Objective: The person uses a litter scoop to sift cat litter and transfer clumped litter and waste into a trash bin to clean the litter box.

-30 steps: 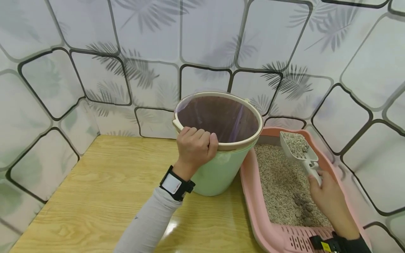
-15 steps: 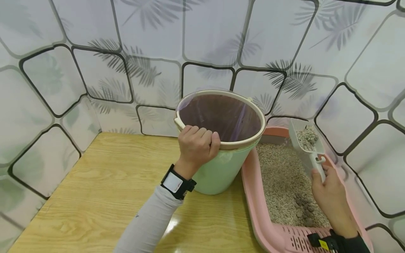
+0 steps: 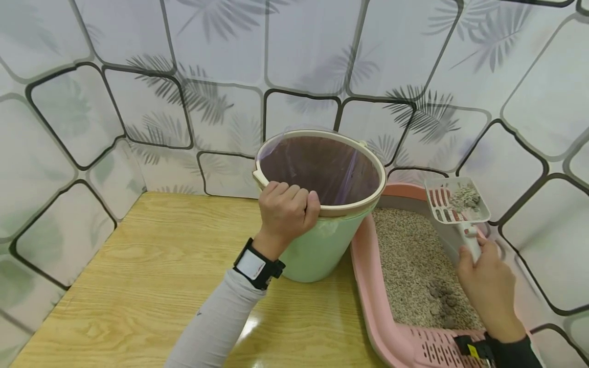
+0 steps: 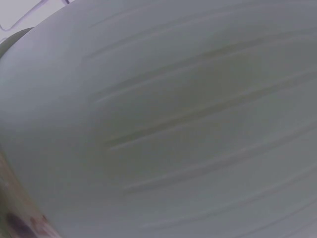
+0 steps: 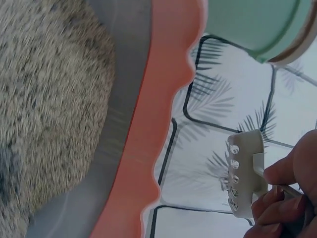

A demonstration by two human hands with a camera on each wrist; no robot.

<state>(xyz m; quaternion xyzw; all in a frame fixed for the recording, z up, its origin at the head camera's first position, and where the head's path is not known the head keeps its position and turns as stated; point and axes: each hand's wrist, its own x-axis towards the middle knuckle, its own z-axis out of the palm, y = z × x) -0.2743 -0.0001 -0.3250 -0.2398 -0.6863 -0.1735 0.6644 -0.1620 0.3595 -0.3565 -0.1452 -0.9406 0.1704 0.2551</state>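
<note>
My left hand (image 3: 287,212) grips the near rim of a pale green trash bin (image 3: 313,255) with a dark bag lining it. Ribbed bin wall (image 4: 188,124) fills the left wrist view. My right hand (image 3: 490,286) holds the handle of a white slotted litter scoop (image 3: 443,204), raised near the far right edge of a pink litter box (image 3: 368,286). A small heap of litter (image 3: 466,198) lies to the right in the scoop, and bare slots show on its left. From the right wrist, the scoop (image 5: 247,173) appears side-on beyond the box's scalloped rim (image 5: 153,99).
Sandy litter (image 3: 405,245) covers the box floor, with darker clumps (image 3: 444,304) toward the front. The box stands against the bin's right side. A wood-grain table (image 3: 161,266) extends to the left, and patterned walls (image 3: 221,128) close off the back and sides.
The scoop has moved right and turned, and its load has shrunk from nearly full to a small heap with slots showing. My left hand keeps its grip on the bin rim.
</note>
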